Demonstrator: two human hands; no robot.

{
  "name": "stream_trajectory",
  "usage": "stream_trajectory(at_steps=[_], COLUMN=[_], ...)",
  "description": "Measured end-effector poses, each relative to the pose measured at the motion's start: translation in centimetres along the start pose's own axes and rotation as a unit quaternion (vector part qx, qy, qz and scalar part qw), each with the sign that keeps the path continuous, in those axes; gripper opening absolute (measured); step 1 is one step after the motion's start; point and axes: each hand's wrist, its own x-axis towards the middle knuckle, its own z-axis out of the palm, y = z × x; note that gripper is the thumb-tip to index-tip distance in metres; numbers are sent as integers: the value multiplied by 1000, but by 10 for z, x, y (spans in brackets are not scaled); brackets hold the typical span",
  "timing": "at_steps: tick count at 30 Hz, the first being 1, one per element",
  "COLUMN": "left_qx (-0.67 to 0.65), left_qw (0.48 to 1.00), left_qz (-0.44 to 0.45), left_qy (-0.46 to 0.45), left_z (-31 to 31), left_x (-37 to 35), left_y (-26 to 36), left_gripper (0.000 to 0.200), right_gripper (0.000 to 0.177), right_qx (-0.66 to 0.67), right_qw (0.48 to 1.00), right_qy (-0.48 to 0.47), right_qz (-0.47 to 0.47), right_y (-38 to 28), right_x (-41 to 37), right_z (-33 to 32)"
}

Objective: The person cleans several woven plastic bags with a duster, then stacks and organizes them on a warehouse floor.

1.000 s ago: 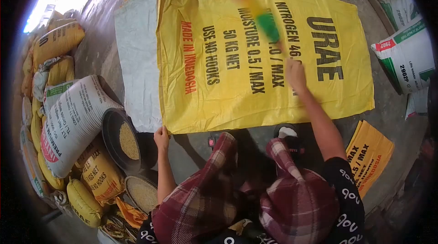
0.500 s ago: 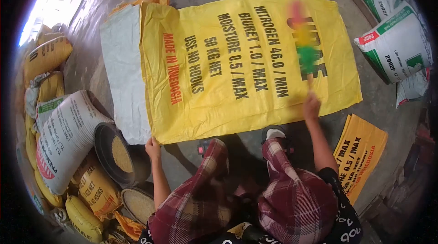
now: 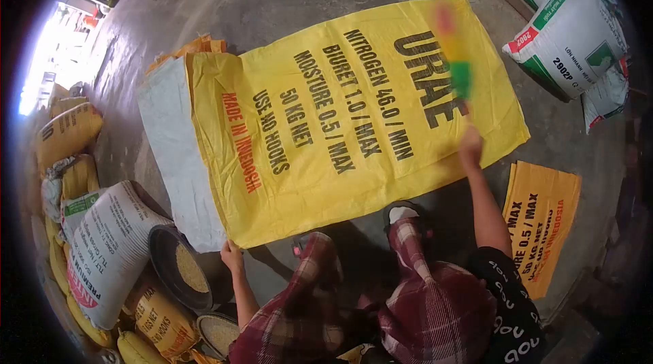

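Observation:
A large yellow woven sack (image 3: 326,126) printed URAE lies flat on the floor before me, over a white sack (image 3: 173,153) that shows along its left side. With closed fingers, my left hand (image 3: 232,256) grips the sack's near left corner. My right hand (image 3: 471,145) is closed around the handle of a duster (image 3: 459,78). Its red, yellow and green head is smeared by motion and overlaps the printed URAE at the sack's right end.
Black tubs of grain (image 3: 160,245) stand at lower left beside a full white sack (image 3: 112,248). Folded orange sacks (image 3: 544,228) lie right of my legs. Filled white and green bags (image 3: 571,44) stand at upper right. My feet are at the yellow sack's near edge.
The view has turned, so the yellow sack appears more tilted, its left end lower. The duster stays over the right end, still blurred; my left hand keeps hold of the corner.

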Motion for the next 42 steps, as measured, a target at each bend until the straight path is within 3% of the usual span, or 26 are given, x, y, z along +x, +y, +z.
stream_trajectory(at_steps=[1, 2, 4, 5, 7, 9, 11, 13, 14, 15, 18, 19, 20, 21, 23, 25, 29, 32, 34, 35, 37, 38, 40, 42], left_qx=[15, 14, -46, -48, -51, -27, -81, -41, -5, -10, -196, -195, -199, -200, -341, -402, -436, -394, -423, -437, -443, -443, -432, -494], left_qw=[1000, 1000, 998, 998, 997, 998, 993, 997, 998, 998, 980, 981, 977, 970, 939, 915, 872, 865, 787, 787, 704, 704, 653, 595], left_qz=[-17, -17, -52, -51, -50, -18, -67, -35, -4, -3, -18, -21, 21, 63, 23, 45, 184, 251, 342, 338, 449, 430, 540, 537], left_qy=[-20, -14, -10, -2, 38, 58, 44, 53, 60, 59, 18, 15, 69, 122, 45, 6, -124, -183, -292, -274, -325, -351, -310, -336], left_z=[-3, -3, -8, -6, 1, -4, -10, -10, -8, -7, -17, -18, -21, -28, -48, -72, -106, -95, -78, -69, -55, -44, -16, 20], left_x=[1, -1, -8, -6, -1, -9, -9, -3, 2, 9, 7, 9, 12, 14, 21, 23, 11, -7, -32, -57, -99, -122, -167, -215], left_y=[2, 8, 23, 16, -4, 11, 19, 2, 0, -2, 12, 26, 41, 55, 99, 168, 342, 463, 535, 569, 623, 640, 667, 674], left_gripper=[28, 28, 28, 28, 28, 28, 27, 27, 27, 27, 26, 26, 25, 24, 24, 24, 25, 29, 31, 31, 29, 28, 26, 21], right_gripper=[7, 10, 15, 15, 17, 21, 31, 44, 44, 45, 44, 39, 27, 24, 28, 30, 28, 31, 35, 35, 35, 35, 37, 39], right_qx=[12, 49, 30, 34, 11, 10, -23, 6, 6, -6, 32, 30, 66, 89, 166, 149, 148, 136, 113, 111, 194, 200, 241, 277], right_qw=[995, 971, 874, 875, 919, 966, 969, 933, 933, 955, 994, 987, 989, 975, 978, 948, 922, 901, 878, 879, 875, 879, 861, 841], right_qy=[-87, -159, -427, -422, -363, -260, -191, -224, -220, -193, -96, -146, -119, -181, -123, -264, -319, -349, -398, -396, -377, -373, -386, -402], right_qz=[-56, -170, -230, -235, -155, 13, 152, 283, 285, 224, 47, 51, 58, 89, 21, 93, 164, 218, 240, 240, 233, 220, 227, 232], right_y=[-38, -66, -148, -149, -147, -117, -105, -70, -68, -63, -42, -56, -42, -46, -68, -103, -138, -164, -173, -175, -178, -178, -170, -158], right_x=[2, 0, 25, 37, 78, 117, 153, 172, 166, 152, 69, 40, 1, -31, -86, -114, -113, -94, -89, -90, -95, -96, -101, -109], right_z=[6, 17, -8, -2, 25, 69, 56, 66, 56, 42, 8, -23, -19, -35, -50, -83, -95, -104, -106, -105, -102, -103, -99, -91])
